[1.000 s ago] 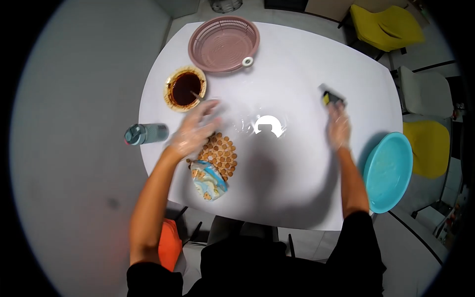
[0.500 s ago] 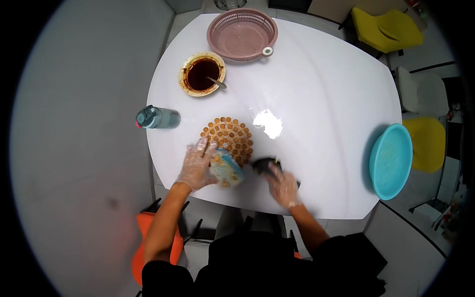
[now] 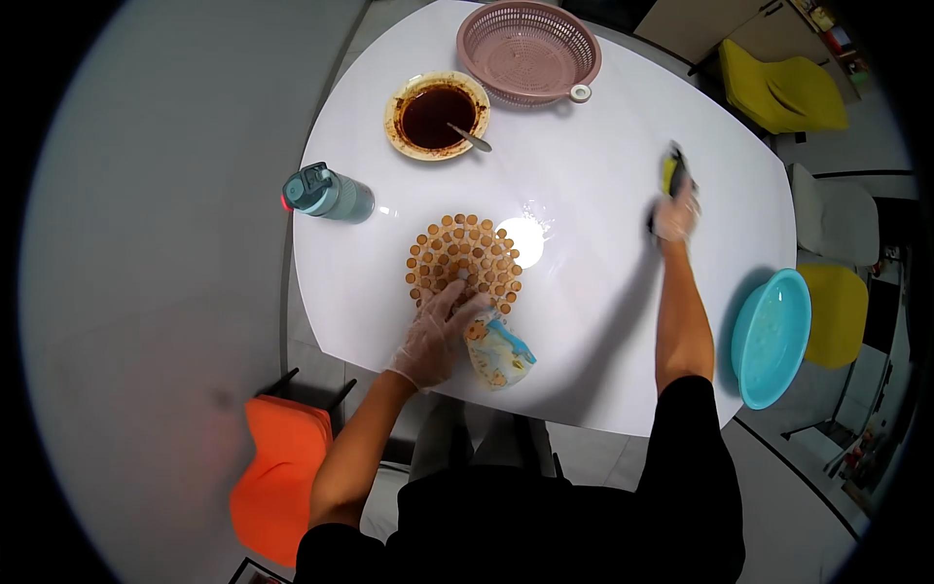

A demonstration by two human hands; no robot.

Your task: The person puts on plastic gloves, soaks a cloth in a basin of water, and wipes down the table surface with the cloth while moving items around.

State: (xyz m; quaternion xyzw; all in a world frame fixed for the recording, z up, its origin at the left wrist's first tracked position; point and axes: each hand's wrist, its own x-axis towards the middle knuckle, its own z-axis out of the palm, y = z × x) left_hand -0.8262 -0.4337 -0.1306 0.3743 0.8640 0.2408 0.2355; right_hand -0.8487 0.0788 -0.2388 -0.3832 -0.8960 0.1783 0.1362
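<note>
Since the frame half a second earlier, the right hand [image 3: 674, 214] has swung from beside the packet [image 3: 498, 352] out to the far right of the table [image 3: 593, 282], carrying the black-and-yellow object [image 3: 671, 176]; the view has shifted too. Right hand: fingers appear curled round the object, blurred by motion; exact grip not resolvable. The arm is stretched almost straight, presumably because the object is at that far side. Left hand [image 3: 433, 341]: fingers partly spread and bent, no item visibly gripped, fingertips over the near edge of the round biscuits [image 3: 465, 249]. Contact with biscuits or packet cannot be confirmed; the spread posture may serve to stay near both. Biscuits lie flat in a roughly circular patch, apparently one layer, so each shows separately. Packet lies at their near side, just right of the left hand. Beyond, a spoon [image 3: 475, 139] leans over the rim of the bowl [image 3: 428, 154], likely keeping its handle out of the dark liquid [image 3: 436, 117]. Bottle [image 3: 336, 195] lies on its side at the left; basket [image 3: 530, 97] and basin [image 3: 800, 331] sit near the edges, plausibly out of the arms' way.
</note>
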